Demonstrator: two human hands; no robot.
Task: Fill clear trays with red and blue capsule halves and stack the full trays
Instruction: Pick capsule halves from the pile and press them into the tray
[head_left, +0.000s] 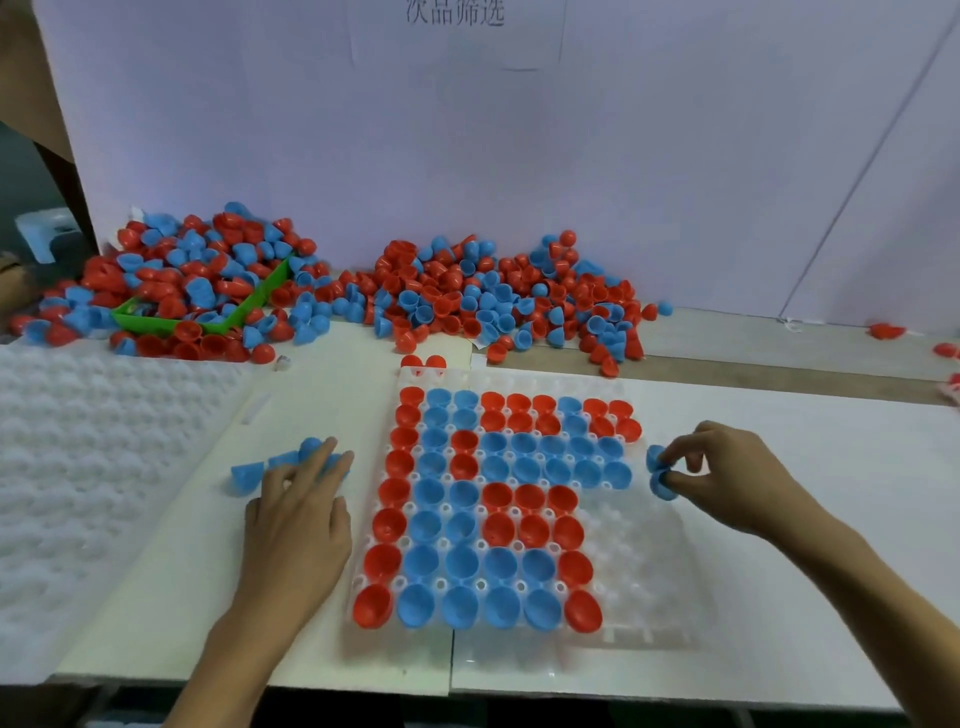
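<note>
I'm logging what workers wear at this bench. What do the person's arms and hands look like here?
Both are bare. The left hand and right hand have no gloves, and no rings, watch or bracelet can be seen. Both forearms are uncovered right down to the bottom edge of the picture, so no sleeve shows. No markings or tape are visible on either.

Small factory sorting bench. Bulk heaps of capsule halves at 12 o'clock against a plain partition bearing a printed sign. Stacked blister trays at 9 o'clock.
</note>
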